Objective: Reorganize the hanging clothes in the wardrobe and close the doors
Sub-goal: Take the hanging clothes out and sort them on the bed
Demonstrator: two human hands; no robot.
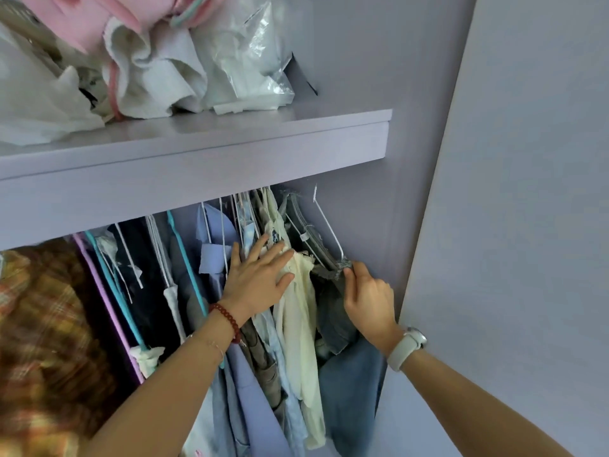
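Several garments hang packed on hangers under a lilac shelf (197, 153). My left hand (255, 278) lies flat with straight fingers against a pale yellow garment (301, 324) and the light blue shirts (244, 390) beside it. My right hand (369, 298) pinches the frayed edge of a grey denim garment (333, 268) on a white wire hanger (326, 222) at the far right of the row. Dark clothes on teal hangers (184, 258) and a plaid orange garment (43, 324) hang further left. The rail itself is hidden behind the shelf front.
The shelf above holds a pile of pink and white fabric (138, 61) and clear plastic bags (250, 61). The wardrobe's lilac side wall (379, 209) stands just right of the denim. An open lilac door (527, 225) fills the right side.
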